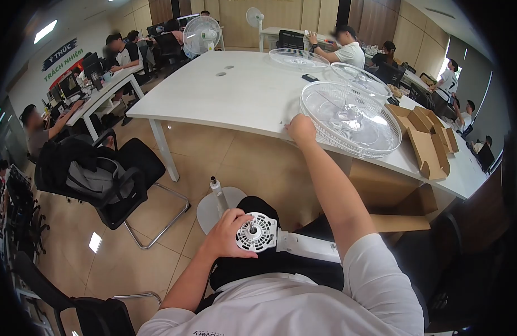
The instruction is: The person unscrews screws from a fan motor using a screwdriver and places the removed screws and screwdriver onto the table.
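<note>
My left hand [227,235] is wrapped round the white fan motor housing [257,231], which rests on my lap with its slotted face and metal shaft turned up. A white fan neck [309,246] runs from the housing to the right, under my right arm. At the table's near edge my right hand [301,130] has its fingers bent together over the tabletop; whatever they hold is hidden. Tiny dark bits lie just left of those fingers. Right beside that hand stands a clear fan guard [351,119] with pale blades inside.
Two more fan guards [299,57] [360,79] lie farther back on the white table [185,89]. Opened cardboard [426,140] covers its right end. A fan base with a pole [218,193] stands on the floor before me. A black chair [101,173] holds a backpack. People sit at desks around.
</note>
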The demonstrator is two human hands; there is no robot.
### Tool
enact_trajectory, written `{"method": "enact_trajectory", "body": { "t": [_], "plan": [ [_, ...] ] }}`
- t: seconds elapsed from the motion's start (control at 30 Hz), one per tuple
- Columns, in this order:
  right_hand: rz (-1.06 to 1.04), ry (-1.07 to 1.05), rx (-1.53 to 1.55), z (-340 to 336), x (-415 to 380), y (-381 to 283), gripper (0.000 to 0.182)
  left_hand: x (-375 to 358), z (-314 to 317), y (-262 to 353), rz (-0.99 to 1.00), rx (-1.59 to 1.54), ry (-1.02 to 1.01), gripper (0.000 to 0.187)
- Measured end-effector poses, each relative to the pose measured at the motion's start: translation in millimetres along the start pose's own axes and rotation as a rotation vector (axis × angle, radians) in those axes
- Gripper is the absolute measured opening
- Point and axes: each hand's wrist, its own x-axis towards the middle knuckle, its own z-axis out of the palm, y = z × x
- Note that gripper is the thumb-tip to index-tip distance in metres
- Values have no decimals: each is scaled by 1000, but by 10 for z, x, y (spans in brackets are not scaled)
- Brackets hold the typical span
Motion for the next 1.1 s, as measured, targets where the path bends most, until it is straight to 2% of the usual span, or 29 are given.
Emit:
{"method": "enact_trajectory", "body": {
  "t": [0.07, 0.17, 0.23, 0.3, 0.33, 0.4, 0.47, 0.53, 0.6, 0.87, 1.1],
  "plan": [
    [5, -4, 0, -22, -35, -6, 36, 11, -7, -3, 8, -43, 25, 101],
    [-68, 3, 72, -62, -277, -6, 39, 15, -33, -30, 33, 25, -77, 112],
    [-236, -279, 234, -257, -743, -100, 49, 22, -36, -47, 27, 21, -81, 110],
    [-377, -533, 215, -399, -1448, -92, 59, 21, -38, -18, 14, 18, -81, 107],
    [-478, -726, 223, -410, -1732, -28, 75, 24, -29, -21, 9, 14, -79, 107],
    [-583, -950, 214, -299, -2232, 136, 85, 34, -4, -29, 11, 23, -66, 106],
    [-677, -803, 263, -170, -2568, 259, 88, 57, 23, -28, 14, 21, -53, 105],
    [-608, -834, 293, -237, -2661, 248, 87, 79, 18, 12, -1, 22, -62, 104],
    [-605, -724, 344, -236, -2719, 294, 87, 102, 35, 28, 10, 28, -51, 102],
    [-582, -749, 392, -330, -2731, 253, 81, 153, -5, 104, -106, 18, -96, 101],
    [-587, -694, 408, -245, -2789, 288, 82, 95, 10, 60, -84, 23, -97, 104]
  ]
}}
